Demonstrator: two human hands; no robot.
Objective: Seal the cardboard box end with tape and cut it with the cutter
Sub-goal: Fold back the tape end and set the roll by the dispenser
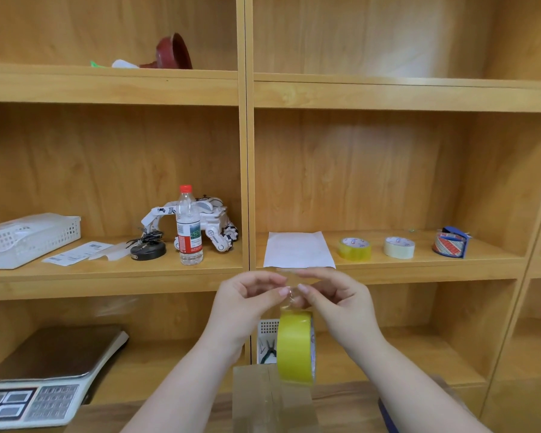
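A yellow roll of tape (295, 346) hangs on edge in front of me, dangling from its clear loose end. My left hand (247, 303) and my right hand (334, 303) pinch that clear tape end between fingertips just above the roll, at about shelf-edge height. Below the roll stands the cardboard box (263, 398), its top end facing up with clear tape along it. No cutter is identifiable among the things in view.
On the shelf behind: white paper (298, 250), three more tape rolls (355, 249), a water bottle (188, 226), a toy vehicle (213, 223), a white basket (28, 239). A scale (41, 382) sits low left; pliers in a white holder (267, 346) stand behind the box.
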